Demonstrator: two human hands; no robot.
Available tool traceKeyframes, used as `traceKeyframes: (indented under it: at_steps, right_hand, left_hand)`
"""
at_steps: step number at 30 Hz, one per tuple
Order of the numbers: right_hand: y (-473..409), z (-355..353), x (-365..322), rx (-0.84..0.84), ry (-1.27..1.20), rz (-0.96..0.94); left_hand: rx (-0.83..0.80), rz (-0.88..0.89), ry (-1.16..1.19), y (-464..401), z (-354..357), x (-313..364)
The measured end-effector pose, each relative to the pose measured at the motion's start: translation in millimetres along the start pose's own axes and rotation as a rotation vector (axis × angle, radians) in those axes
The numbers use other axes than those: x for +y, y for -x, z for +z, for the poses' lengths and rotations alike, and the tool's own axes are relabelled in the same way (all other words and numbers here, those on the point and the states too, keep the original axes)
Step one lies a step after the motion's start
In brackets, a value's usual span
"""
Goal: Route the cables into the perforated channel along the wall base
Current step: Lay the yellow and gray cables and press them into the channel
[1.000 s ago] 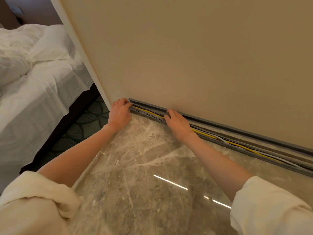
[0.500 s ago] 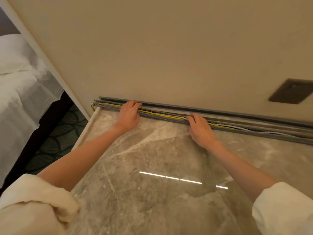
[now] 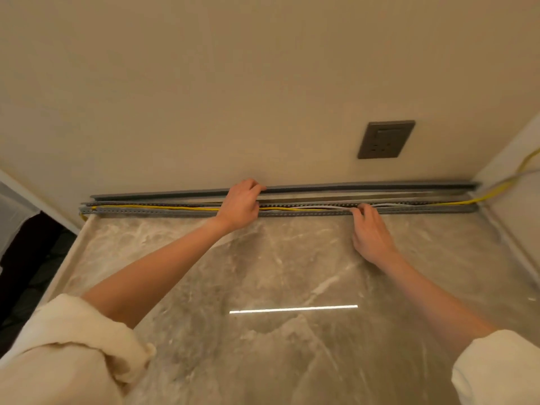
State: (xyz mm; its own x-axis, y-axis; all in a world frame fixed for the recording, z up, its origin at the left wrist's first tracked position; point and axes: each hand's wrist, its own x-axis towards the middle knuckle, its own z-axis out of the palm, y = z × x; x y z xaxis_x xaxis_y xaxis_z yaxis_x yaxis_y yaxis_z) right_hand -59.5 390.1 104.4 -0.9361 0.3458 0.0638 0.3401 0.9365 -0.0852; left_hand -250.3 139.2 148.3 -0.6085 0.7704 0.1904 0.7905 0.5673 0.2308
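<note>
At mid-frame, the left hand (image 3: 241, 204) curls over the perforated channel (image 3: 423, 210) while the right hand (image 3: 369, 232) pinches the yellow cable (image 3: 175, 208) and white cable (image 3: 388, 204), probably to seat them.

Beige wall (image 3: 263, 83) with dark socket plate (image 3: 385, 139) above glossy grey marble floor (image 3: 292, 273).

I see polished marble floor (image 3: 277, 276), glossy, mirroring light strip. Channel (image 3: 423, 210) looks matt grey plastic, perforated. Yellow cable (image 3: 163, 208) smooth-jacketed. Wall (image 3: 204, 97) matt beige. Sleeves (image 3: 73, 355) soft cream cloth.
</note>
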Motion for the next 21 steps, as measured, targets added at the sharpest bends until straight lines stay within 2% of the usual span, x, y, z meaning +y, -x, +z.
traceKeyframes:
  at_steps: [8,15,21]
  right_hand:
    - [27.3,-9.3,100.5,0.013,-0.078,0.172]
    - [36.4,-9.2,167.0,0.093,-0.170,0.297]
    - [15.8,-23.0,220.8,0.122,-0.083,0.143]
  left_hand:
    - [-0.095,0.114,-0.017,-61.1,38.3,96.6]
    - [-0.179,0.186,-0.075,-101.9,71.9,156.1]
    - [-0.096,0.216,-0.096,-135.9,91.6,194.3]
